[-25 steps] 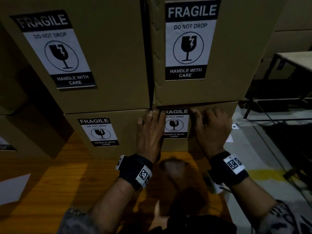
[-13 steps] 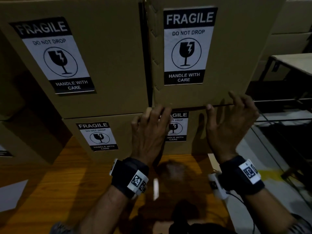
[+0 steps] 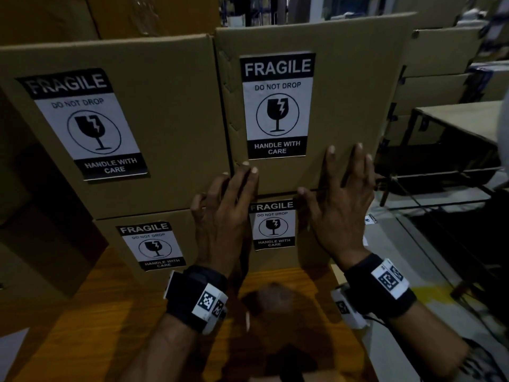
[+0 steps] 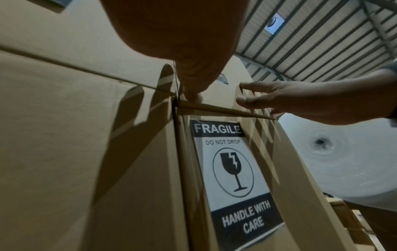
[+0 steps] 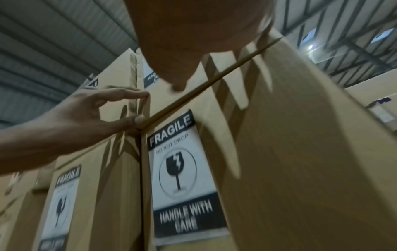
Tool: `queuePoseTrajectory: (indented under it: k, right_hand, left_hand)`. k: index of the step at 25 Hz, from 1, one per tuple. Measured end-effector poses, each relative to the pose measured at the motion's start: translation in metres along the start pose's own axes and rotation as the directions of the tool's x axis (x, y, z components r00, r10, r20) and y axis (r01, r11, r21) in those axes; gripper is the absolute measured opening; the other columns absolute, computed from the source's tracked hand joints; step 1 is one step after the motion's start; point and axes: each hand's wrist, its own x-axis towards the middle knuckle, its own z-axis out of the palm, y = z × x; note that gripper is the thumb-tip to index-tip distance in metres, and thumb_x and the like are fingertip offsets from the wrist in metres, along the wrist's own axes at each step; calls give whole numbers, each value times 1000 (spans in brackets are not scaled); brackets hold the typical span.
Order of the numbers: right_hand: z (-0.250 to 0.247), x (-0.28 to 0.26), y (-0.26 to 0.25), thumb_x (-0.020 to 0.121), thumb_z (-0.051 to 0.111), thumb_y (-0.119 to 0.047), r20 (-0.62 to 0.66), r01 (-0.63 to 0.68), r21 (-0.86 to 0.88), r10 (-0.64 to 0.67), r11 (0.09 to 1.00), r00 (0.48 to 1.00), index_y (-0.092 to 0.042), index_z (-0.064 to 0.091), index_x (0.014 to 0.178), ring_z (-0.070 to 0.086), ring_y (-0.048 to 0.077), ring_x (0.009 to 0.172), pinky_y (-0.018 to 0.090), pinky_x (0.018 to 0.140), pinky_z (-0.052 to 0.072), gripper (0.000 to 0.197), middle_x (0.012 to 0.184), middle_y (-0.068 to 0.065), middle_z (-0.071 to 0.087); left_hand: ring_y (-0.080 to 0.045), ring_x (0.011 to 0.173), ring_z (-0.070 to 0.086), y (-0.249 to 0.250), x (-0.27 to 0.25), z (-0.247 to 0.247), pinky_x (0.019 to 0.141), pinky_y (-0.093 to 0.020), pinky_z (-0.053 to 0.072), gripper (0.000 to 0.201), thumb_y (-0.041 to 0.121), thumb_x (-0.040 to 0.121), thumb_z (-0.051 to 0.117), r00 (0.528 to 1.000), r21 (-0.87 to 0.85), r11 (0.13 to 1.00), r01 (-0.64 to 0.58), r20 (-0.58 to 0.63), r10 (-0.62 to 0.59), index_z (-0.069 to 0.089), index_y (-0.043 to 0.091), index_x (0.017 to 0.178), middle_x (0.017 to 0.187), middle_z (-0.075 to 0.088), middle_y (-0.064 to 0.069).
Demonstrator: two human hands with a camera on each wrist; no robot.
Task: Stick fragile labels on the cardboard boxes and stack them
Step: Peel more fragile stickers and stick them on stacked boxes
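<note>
Four brown cardboard boxes stand two by two on a wooden table, each with a black-and-white fragile label on its front. My left hand (image 3: 228,199) lies with straight fingers on the lower left corner of the upper right box (image 3: 349,86), at the seam between the boxes. My right hand (image 3: 341,194) presses flat, fingers spread, on that box's lower front, just right of its label (image 3: 277,106). Between my wrists shows the lower right box's label (image 3: 273,226) (image 4: 232,169) (image 5: 180,178). Neither hand holds anything.
The upper left box (image 3: 170,119) and lower left box (image 3: 110,257) fill the left side. Wooden table top (image 3: 82,326) lies below, with a white sheet (image 3: 11,348) at its left edge. A metal-framed table (image 3: 462,119) and more cartons stand to the right. A large white roll (image 4: 343,161) sits nearby.
Both hands have risen from the lower right box's label to the bottom edge and front of the upper right box. The fingers have spread out flat.
</note>
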Motion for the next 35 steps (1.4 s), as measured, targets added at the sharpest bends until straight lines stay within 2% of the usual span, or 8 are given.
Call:
queuePoseTrajectory:
  k: [4,9,15,17,19,22,30,35]
  right_hand:
    - [7,-11,4,88,61,-77,65,49,-46,-46,998,997,-23,9,165,-9,33,158,45,126,-3,107,171,17,-4]
    - [17,-9,18,82,65,-79,64,66,-55,-62,996,996,-25,9,165,-9,32,158,40,123,-9,114,171,18,-1]
    - [20,-36,35,81,69,-76,167,139,-66,-126,988,978,-22,6,165,-7,38,158,53,126,0,118,170,20,-5]
    - [26,-48,22,78,70,-77,126,126,-20,-123,992,984,-22,21,161,15,38,155,53,121,16,110,167,16,11]
    - [37,-64,0,77,77,-69,57,197,11,-197,980,979,-22,42,135,43,33,123,47,99,34,82,139,10,38]
    - [63,-86,-25,77,79,-66,195,205,-32,-195,978,961,-21,52,106,42,26,89,41,77,34,60,110,5,45]
    - [82,-102,-20,67,83,-68,374,282,-106,-224,954,900,-22,47,113,37,25,90,40,75,40,74,115,8,42]
    - [54,-76,-13,93,68,-58,196,143,18,-144,990,970,-21,53,107,44,25,89,40,79,38,41,106,5,50]
  left_hand:
    - [-27,146,24,-5,-6,4,104,-49,25,109,40,83,80,995,40,999,-4,105,0,9,30,165,171,12,5]
    - [-27,147,16,-5,-7,12,107,-52,23,109,35,84,78,996,96,995,-11,87,3,5,30,165,171,7,4]
    - [-26,147,11,-2,-8,9,108,-52,19,84,31,92,43,995,93,995,-28,95,19,2,30,165,172,2,5]
    - [-26,147,11,-3,-8,7,109,-51,19,81,29,92,35,994,86,996,-18,106,9,-1,31,164,173,6,5]
    - [-26,147,11,-2,-8,1,109,-52,19,84,27,90,38,993,52,998,-20,120,14,-1,30,164,172,7,6]
    - [-26,147,8,0,-7,-4,110,-54,20,92,18,83,38,984,7,1000,-11,175,10,-2,29,164,172,1,6]
    - [-23,145,15,-5,-6,18,108,-51,22,84,30,95,58,1000,74,997,8,19,-10,10,33,164,170,19,9]
    - [-23,146,15,-3,-9,20,108,-51,23,88,30,94,59,1000,84,996,5,15,-6,6,32,164,171,14,8]
